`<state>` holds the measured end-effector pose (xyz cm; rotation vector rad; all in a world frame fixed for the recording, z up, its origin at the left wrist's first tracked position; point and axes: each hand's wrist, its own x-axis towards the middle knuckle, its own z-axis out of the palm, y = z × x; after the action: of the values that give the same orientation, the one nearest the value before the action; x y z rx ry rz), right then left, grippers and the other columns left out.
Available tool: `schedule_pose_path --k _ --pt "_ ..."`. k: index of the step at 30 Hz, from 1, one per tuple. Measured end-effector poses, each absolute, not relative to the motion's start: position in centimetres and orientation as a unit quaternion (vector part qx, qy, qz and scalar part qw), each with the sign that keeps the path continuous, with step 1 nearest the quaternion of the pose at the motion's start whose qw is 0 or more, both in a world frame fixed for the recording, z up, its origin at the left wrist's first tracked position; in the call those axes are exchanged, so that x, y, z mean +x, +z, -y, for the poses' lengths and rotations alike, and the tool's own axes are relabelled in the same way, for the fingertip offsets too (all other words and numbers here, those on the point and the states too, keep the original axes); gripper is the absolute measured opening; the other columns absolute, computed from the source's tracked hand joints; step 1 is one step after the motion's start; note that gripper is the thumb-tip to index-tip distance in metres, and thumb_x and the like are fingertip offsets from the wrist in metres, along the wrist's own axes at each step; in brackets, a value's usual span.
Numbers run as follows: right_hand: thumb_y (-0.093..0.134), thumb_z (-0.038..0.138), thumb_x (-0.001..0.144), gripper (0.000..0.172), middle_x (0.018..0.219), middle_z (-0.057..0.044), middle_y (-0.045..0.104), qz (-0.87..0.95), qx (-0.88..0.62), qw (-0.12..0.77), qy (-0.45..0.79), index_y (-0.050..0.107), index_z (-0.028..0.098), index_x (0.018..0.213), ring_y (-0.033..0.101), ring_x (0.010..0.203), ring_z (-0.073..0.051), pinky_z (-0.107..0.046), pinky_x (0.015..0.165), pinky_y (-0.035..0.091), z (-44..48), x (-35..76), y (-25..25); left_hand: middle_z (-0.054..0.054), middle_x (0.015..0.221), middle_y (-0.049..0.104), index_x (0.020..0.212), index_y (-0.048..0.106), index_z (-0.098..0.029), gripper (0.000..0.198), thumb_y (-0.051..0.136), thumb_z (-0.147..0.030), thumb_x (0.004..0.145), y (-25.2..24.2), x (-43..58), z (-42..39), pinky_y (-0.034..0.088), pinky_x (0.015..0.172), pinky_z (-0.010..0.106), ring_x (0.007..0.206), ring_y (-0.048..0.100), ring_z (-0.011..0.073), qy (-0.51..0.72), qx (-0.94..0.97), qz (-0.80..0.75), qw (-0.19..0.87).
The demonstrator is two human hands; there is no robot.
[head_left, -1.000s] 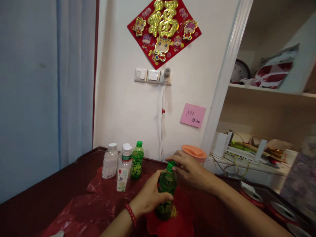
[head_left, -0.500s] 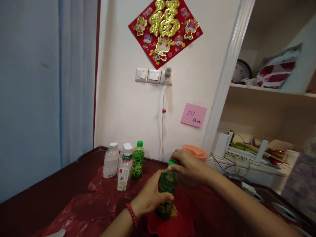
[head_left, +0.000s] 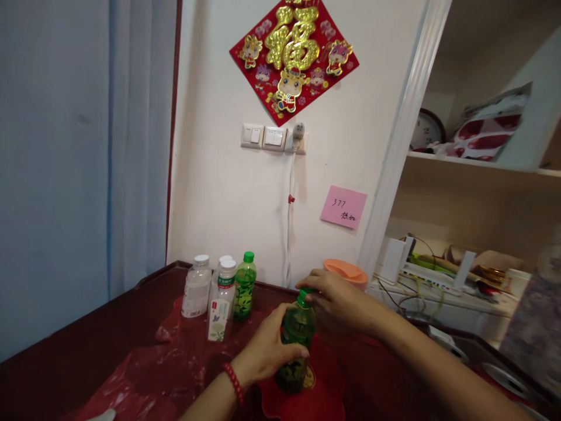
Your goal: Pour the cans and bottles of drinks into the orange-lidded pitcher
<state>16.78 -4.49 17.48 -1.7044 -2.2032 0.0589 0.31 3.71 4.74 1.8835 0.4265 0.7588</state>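
Note:
A green plastic drink bottle point(head_left: 298, 327) stands upright on a red scalloped mat point(head_left: 322, 397) at the front of the dark table. My left hand point(head_left: 267, 351), with a red bead bracelet at the wrist, is wrapped round the bottle's body. At the top, the fingers of my right hand point(head_left: 335, 301) are closed on the green bottle cap point(head_left: 304, 297), which sits at the neck. Part of the cap and the bottle's right side are hidden by those fingers.
Left of my hands stand another green bottle point(head_left: 245, 286), a labelled white-capped bottle point(head_left: 222, 304) and a clear jar point(head_left: 197, 286), with one more white cap behind. Crumpled red plastic point(head_left: 153, 374) lies in front of them. An orange-lidded container point(head_left: 346, 272) is behind my right hand.
The fingers of my right hand have shifted round the cap, showing more of its side. My left hand keeps its hold on the bottle body.

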Motion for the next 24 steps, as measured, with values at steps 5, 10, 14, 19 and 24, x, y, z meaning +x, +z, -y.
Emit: schedule_pose_path --k 5,10,14,19,24 --pt "0.07 0.0 0.09 0.031 0.105 -0.004 0.068 0.777 -0.606 0.17 0.018 0.075 0.022 0.111 0.062 0.096 -0.019 -0.027 0.084 0.044 4.3 16.6 17.7 0.009 0.122 0.065 0.124 0.059 -0.019 0.062 0.078 -0.027 0.066 4.6 0.3 -3.8 0.043 0.1 0.046 0.116 0.057 0.0344 0.316 0.781 -0.179 0.509" --pt "0.08 0.014 0.089 0.008 0.088 -0.003 0.07 0.756 -0.633 0.166 0.009 0.075 0.018 0.095 0.062 0.081 -0.018 -0.026 0.068 0.041 3.8 16.5 17.9 0.01 0.12 0.065 0.124 0.058 -0.018 0.063 0.079 -0.024 0.065 4.7 0.3 -3.6 0.044 0.099 0.044 0.115 0.057 0.0331 0.318 0.777 -0.175 0.515" --pt "0.081 0.024 0.091 0.013 0.074 -0.003 0.067 0.731 -0.659 0.176 -0.001 0.073 0.015 0.088 0.058 0.067 -0.017 -0.025 0.057 0.034 3.6 16.5 17.5 0.01 0.121 0.065 0.127 0.057 -0.019 0.066 0.079 -0.022 0.065 4.8 0.4 -3.5 0.044 0.099 0.043 0.115 0.058 0.0314 0.318 0.773 -0.171 0.522" --pt "0.075 0.024 0.096 0.009 0.082 -0.004 0.068 0.736 -0.649 0.191 -0.008 0.073 0.015 0.094 0.06 0.074 -0.018 -0.025 0.062 0.037 3.8 16.7 16.8 0.01 0.12 0.066 0.123 0.058 -0.017 0.064 0.081 -0.024 0.063 4.9 0.4 -3.5 0.045 0.096 0.04 0.112 0.058 0.0309 0.322 0.771 -0.173 0.521" --pt "0.073 0.012 0.094 0.008 0.096 -0.004 0.067 0.769 -0.614 0.177 -0.003 0.076 0.017 0.099 0.061 0.087 -0.017 -0.024 0.076 0.041 4.1 16.8 17.4 0.009 0.119 0.066 0.124 0.058 -0.018 0.063 0.079 -0.021 0.065 4.9 0.3 -3.5 0.045 0.095 0.04 0.112 0.058 0.0306 0.322 0.775 -0.175 0.515"
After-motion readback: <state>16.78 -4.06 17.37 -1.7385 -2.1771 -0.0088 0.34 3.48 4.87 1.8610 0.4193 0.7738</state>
